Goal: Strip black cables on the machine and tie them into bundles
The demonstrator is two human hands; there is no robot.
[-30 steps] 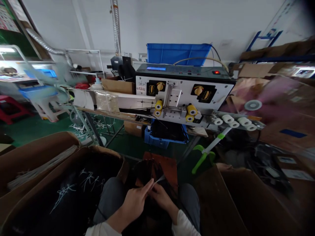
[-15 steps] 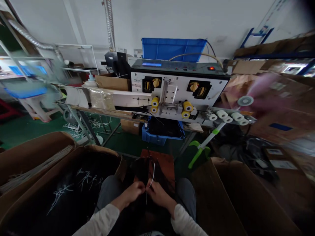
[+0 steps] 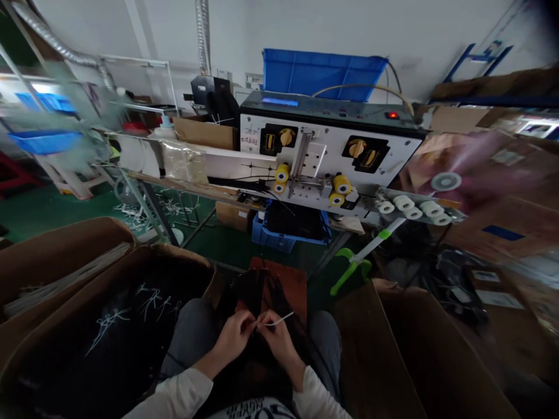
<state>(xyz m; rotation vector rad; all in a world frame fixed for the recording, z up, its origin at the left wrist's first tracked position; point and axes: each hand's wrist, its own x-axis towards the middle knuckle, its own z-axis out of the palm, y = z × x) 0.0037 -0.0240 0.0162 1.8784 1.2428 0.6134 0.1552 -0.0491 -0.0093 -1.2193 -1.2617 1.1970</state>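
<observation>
My left hand (image 3: 234,337) and my right hand (image 3: 276,340) meet over my lap, both pinched on a thin white tie (image 3: 279,320) whose free end sticks out to the right. The tie goes round a bundle of black wires (image 3: 255,291) that lies across my knees and points away from me over a brown stool (image 3: 292,285). Both sets of fingers are closed tight on the tie where it meets the bundle.
A wire-cutting machine (image 3: 332,151) with yellow rollers stands ahead on a bench. An open cardboard box (image 3: 109,326) with tied black bundles is at my left, another cardboard box (image 3: 393,349) at my right. A blue crate (image 3: 283,238) sits under the bench.
The white tie's free end has swung from pointing up to sticking out rightward. Both hands stay pinched together at the bundle, and my head has tilted slightly.
</observation>
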